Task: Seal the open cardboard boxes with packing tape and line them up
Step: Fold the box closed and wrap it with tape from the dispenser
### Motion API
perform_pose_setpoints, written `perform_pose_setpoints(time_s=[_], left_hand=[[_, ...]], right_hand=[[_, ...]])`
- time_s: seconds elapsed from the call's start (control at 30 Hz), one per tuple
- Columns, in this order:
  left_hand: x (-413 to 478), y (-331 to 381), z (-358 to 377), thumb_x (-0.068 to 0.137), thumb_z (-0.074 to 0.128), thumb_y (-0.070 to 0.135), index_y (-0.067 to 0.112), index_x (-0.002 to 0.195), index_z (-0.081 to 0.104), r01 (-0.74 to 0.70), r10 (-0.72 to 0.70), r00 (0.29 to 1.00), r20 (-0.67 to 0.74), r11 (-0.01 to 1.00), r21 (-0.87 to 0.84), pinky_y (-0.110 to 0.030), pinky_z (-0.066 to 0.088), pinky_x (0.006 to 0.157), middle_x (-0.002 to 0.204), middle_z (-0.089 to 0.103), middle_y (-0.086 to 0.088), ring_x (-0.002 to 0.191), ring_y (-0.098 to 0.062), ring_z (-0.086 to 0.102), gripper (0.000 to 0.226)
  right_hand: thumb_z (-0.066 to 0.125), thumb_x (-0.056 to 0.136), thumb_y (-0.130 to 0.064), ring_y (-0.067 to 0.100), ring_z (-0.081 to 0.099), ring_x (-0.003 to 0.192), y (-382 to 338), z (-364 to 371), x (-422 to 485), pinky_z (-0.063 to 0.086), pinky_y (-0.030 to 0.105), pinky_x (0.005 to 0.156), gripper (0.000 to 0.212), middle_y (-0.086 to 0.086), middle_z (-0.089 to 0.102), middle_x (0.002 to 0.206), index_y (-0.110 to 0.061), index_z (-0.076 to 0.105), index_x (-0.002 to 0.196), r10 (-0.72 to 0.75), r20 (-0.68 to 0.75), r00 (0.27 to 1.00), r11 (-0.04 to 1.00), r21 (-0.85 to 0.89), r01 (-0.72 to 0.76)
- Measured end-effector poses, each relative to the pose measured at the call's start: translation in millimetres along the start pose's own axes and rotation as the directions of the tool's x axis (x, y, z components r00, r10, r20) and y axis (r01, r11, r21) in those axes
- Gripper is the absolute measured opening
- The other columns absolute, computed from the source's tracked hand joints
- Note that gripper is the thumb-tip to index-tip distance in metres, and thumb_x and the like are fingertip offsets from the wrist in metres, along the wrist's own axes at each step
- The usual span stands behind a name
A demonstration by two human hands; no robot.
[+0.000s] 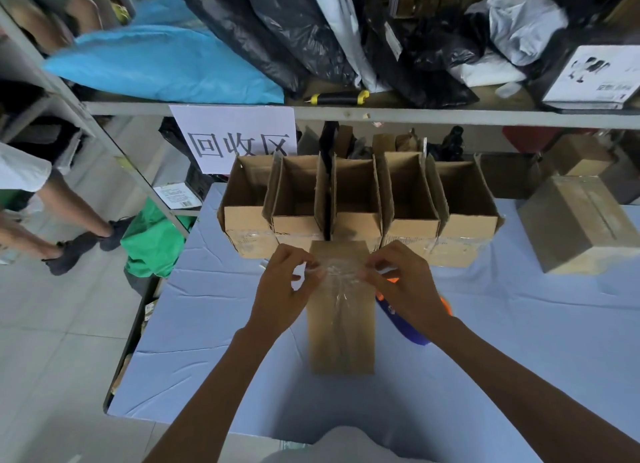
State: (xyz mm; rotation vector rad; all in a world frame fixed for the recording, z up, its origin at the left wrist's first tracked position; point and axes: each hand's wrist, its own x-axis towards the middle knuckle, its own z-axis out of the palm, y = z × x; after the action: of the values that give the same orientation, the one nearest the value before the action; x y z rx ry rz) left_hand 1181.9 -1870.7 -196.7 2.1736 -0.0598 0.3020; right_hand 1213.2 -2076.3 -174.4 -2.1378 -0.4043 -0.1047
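A closed narrow cardboard box (341,338) lies lengthwise on the blue table in front of me. A strip of clear packing tape (337,272) runs along its top and is crumpled at the far end. My left hand (285,289) pinches the tape's left side and my right hand (405,282) pinches its right side, both over the box's far end. Behind it stands a row of several open cardboard boxes (353,199) with flaps up. An orange and blue tape dispenser (408,327) lies under my right wrist, mostly hidden.
A sealed box (581,223) sits at the right on the blue table (207,341). A metal shelf (381,113) above holds bags, a yellow-black cutter (337,98) and a paper sign (235,137). Another person's legs (65,213) stand on the floor at left.
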Motion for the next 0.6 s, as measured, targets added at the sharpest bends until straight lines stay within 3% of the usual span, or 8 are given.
perform_pose_setpoints(time_s=[0.1,0.23,0.3,0.4,0.47,0.53,0.6], left_hand=[[0.3,2.9,-1.3,0.086,0.067,0.019,0.016,0.083,0.063,0.064,-0.065,0.997,-0.031,0.996,-0.056,-0.009,0.048,0.065,0.090,0.056,0.002,0.083,-0.011,0.058,0.006],[5.4,4.8,-1.2,0.083,0.071,0.017,0.017,0.072,0.058,0.232,-0.242,0.969,-0.049,0.960,-0.155,-0.005,0.043,0.062,0.075,0.061,0.005,0.072,-0.003,0.058,0.017],[8.0,3.5,0.8,0.083,0.071,0.015,0.011,0.069,0.058,0.300,-0.310,0.950,-0.035,0.938,-0.174,-0.004,0.043,0.062,0.070,0.061,0.002,0.069,-0.008,0.058,0.019],[9.4,1.6,2.6,0.085,0.068,0.011,0.001,0.073,0.060,0.338,-0.346,0.938,-0.010,0.922,-0.191,-0.005,0.043,0.062,0.071,0.061,-0.004,0.070,-0.012,0.057,0.018],[11.6,1.8,3.2,0.086,0.066,0.010,-0.001,0.075,0.059,0.376,-0.381,0.924,0.009,0.906,-0.196,-0.005,0.042,0.060,0.075,0.063,-0.008,0.072,-0.016,0.059,0.017],[15.8,4.5,4.0,0.086,0.066,0.009,0.003,0.077,0.058,0.427,-0.433,0.901,0.022,0.878,-0.217,-0.004,0.043,0.058,0.076,0.062,-0.008,0.073,-0.016,0.060,0.013],[20.4,7.8,3.2,0.084,0.066,0.003,0.006,0.088,0.057,0.502,-0.521,0.852,0.045,0.791,-0.349,-0.008,0.046,0.061,0.078,0.060,-0.007,0.075,-0.015,0.060,0.011]], right_hand=[[0.076,0.077,-0.015,0.018,0.063,0.078,-1.8,-4.3,3.7,0.054,0.029,0.072,0.008,0.004,0.064,0.085,-0.010,0.070,0.079,0.068,0.031,0.997,0.998,0.013,-0.068],[0.077,0.076,-0.014,0.013,0.061,0.078,-4.0,-4.4,5.7,0.047,0.013,0.070,0.011,0.002,0.064,0.086,-0.014,0.066,0.074,0.153,0.051,0.987,0.987,0.032,-0.154],[0.075,0.076,-0.009,0.016,0.061,0.076,-3.8,-2.1,7.8,0.045,0.010,0.067,0.010,0.005,0.065,0.083,-0.009,0.067,0.072,0.253,0.063,0.965,0.951,0.168,-0.260],[0.070,0.079,-0.004,0.035,0.061,0.072,-5.1,-0.2,12.8,0.050,0.036,0.067,0.008,0.017,0.066,0.076,0.001,0.067,0.074,0.459,0.130,0.879,0.767,0.441,-0.466],[0.069,0.081,-0.007,0.034,0.063,0.077,-3.8,3.3,16.9,0.052,0.041,0.070,0.010,0.015,0.066,0.078,0.001,0.067,0.075,0.487,0.125,0.864,0.778,0.387,-0.494],[0.068,0.082,-0.010,0.026,0.063,0.080,-6.4,6.4,20.5,0.053,0.037,0.073,0.011,0.010,0.064,0.081,-0.001,0.066,0.078,0.464,0.108,0.879,0.838,0.267,-0.475],[0.070,0.080,-0.008,0.026,0.062,0.081,-7.0,6.8,25.2,0.053,0.030,0.066,0.015,0.010,0.062,0.087,-0.003,0.061,0.091,0.475,0.106,0.874,0.846,0.218,-0.486]])
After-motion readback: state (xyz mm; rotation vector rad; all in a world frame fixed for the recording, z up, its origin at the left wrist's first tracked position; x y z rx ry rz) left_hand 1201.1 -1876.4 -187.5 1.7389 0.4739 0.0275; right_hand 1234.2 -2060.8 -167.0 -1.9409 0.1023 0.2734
